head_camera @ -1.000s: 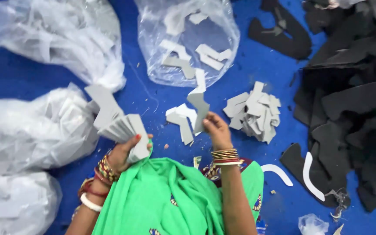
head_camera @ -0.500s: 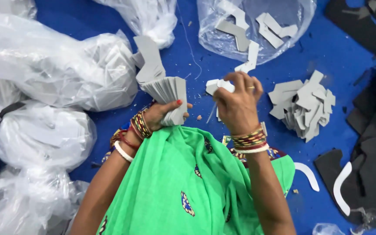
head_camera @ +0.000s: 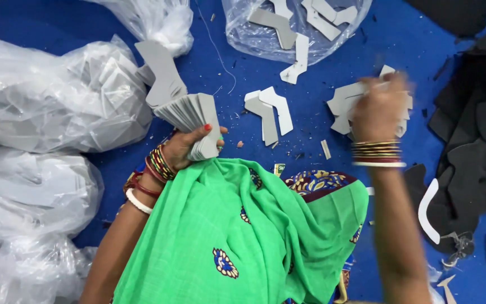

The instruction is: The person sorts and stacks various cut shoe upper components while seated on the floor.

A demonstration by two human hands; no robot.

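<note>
My left hand grips a fanned stack of grey angled cut pieces, held above the blue floor next to my green cloth. My right hand is blurred with motion and sits over a small pile of the same grey pieces; whether it holds one is unclear. Two loose grey pieces lie on the floor between my hands. Both wrists wear bangles.
A clear plastic bag with grey pieces lies at the top. Big stuffed clear bags crowd the left side. Black foam offcuts pile up at the right, with a white curved strip beside them.
My right hand has swung from the middle, near the stack, out to the right over the small pile. My left hand still holds the stack.
</note>
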